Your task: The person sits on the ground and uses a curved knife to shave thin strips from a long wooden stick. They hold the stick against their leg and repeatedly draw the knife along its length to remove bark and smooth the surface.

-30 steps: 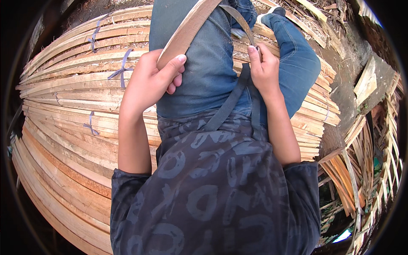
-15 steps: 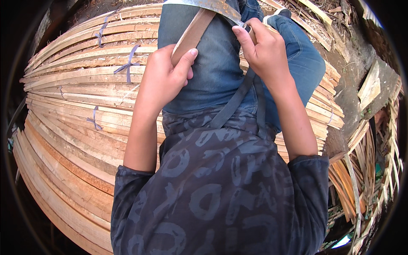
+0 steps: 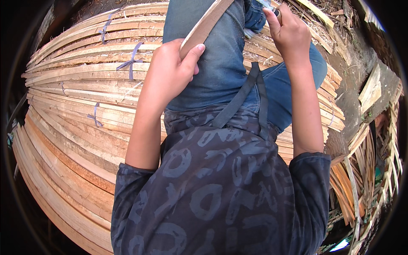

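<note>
My left hand [image 3: 176, 66] is wrapped round the near end of a flat wooden strip [image 3: 208, 26]. The strip slants up and to the right over my jeans-clad thigh, and its far end passes out of the top of the picture. My right hand [image 3: 292, 34] is closed round the handle of a machete [image 3: 266, 4], with the thumb stretched along it. Only a short bit of metal near the handle shows; the rest of the blade is out of view. The machete is apart from the visible part of the strip.
Beneath me and to the left lie long stacked wooden strips [image 3: 80, 148], some tied in bundles with purple ties [image 3: 131, 61]. Wood shavings [image 3: 259, 53] are scattered beyond my lap. At the right are a pale wood offcut [image 3: 370, 88], bare ground [image 3: 355, 55] and a woven basket-like frame [image 3: 389, 170].
My right hand has moved up and to the right with the machete, drawing its blade away from the strip. My left hand and the strip have shifted slightly up and right.
</note>
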The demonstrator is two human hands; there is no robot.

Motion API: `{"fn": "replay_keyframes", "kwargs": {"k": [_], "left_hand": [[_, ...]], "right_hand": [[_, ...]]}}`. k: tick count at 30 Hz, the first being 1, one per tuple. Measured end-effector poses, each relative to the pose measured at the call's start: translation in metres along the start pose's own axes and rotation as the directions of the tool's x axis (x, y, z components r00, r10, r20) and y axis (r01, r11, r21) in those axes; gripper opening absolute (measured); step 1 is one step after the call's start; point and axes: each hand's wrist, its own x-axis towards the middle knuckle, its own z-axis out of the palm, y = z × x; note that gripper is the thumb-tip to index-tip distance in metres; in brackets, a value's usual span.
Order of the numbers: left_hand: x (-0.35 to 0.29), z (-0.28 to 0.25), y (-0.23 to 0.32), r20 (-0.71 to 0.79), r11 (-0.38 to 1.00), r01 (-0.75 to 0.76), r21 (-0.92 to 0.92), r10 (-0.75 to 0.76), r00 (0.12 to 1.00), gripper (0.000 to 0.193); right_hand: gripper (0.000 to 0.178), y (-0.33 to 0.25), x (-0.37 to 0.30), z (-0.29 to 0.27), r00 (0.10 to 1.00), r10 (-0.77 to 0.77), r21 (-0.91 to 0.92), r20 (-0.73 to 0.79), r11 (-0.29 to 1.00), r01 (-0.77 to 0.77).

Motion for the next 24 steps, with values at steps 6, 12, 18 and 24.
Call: {"fn": "replay_keyframes", "kwargs": {"k": [6, 12, 18, 24], "left_hand": [[0.0, -0.001, 0.002, 0.032, 1.0, 0.003, -0.022, -0.002, 0.999, 0.034], [-0.002, 0.001, 0.008, 0.02, 0.997, 0.043, -0.062, -0.042, 0.999, 0.034], [-0.002, 0.0, 0.008, 0.043, 0.995, 0.038, -0.092, -0.034, 0.999, 0.034], [0.0, -0.001, 0.005, 0.04, 0.993, 0.04, -0.111, -0.036, 0.999, 0.033]], "right_hand": [[0.031, 0.003, -0.001, 0.007, 1.0, 0.004, -0.016, -0.022, 1.0, -0.004], [0.034, -0.014, -0.01, 0.006, 0.997, -0.047, 0.024, 0.059, 0.999, 0.046], [0.039, -0.055, -0.027, 0.008, 0.996, 0.005, 0.158, 0.085, 0.987, -0.018], [0.031, -0.059, -0.034, 0.009, 0.985, -0.156, 0.282, -0.072, 0.944, 0.17]]}}
